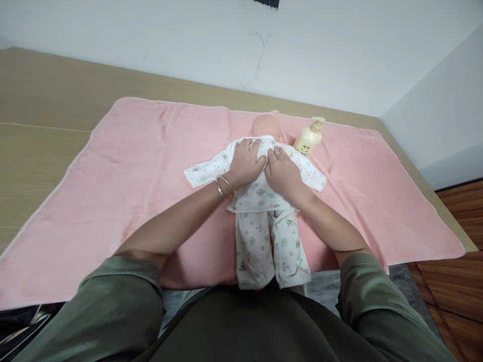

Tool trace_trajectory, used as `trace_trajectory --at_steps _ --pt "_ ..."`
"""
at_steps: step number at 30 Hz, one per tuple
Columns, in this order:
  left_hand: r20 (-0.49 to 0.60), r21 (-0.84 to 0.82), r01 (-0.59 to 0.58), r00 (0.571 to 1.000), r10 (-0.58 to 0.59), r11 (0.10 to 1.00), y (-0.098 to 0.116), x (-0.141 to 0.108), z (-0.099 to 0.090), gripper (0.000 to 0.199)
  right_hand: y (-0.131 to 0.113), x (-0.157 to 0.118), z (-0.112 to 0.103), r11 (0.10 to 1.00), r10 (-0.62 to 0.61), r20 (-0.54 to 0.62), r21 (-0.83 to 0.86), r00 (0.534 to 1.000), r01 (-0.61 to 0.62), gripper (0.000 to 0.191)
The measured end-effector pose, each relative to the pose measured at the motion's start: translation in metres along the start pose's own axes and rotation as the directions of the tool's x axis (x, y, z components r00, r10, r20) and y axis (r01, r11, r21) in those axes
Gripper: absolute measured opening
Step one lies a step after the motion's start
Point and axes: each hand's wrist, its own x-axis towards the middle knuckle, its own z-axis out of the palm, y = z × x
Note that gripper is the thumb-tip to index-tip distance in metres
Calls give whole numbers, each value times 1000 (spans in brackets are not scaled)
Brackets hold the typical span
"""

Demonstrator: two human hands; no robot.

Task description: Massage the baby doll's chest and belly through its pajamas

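A baby doll [260,198] in a white printed top and trousers lies on a pink blanket [151,151], its bald head pointing away from me and its legs toward my body. The back of the head shows, so it seems to lie face down. My left hand [246,162] rests flat on the left side of its upper back, fingers stretched out. Beside it, my right hand [283,172] lies flat on the right side of the back. Both palms are hidden against the cloth. Two silver bangles circle my left wrist.
A pale yellow pump bottle [310,137] stands on the blanket right of the doll's head. The blanket covers much of a wooden table [49,90], which meets a white wall [188,40] at the back. Brown wooden furniture [453,281] is at the lower right.
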Motion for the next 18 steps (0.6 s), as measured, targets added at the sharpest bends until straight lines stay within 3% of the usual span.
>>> trace_trajectory --at_steps 7,14,18 --pt "-50 102 -24 998 30 994 27 -25 4 48 26 24 -4 994 24 101 102 995 -35 66" --pt "4 2 1 1000 -1 1000 4 -3 1 51 6 4 -2 1000 12 42 -1 999 -12 59" --pt "9 -11 39 999 -39 999 4 -3 2 55 -1 -2 -5 1000 -21 16 -14 1000 21 54"
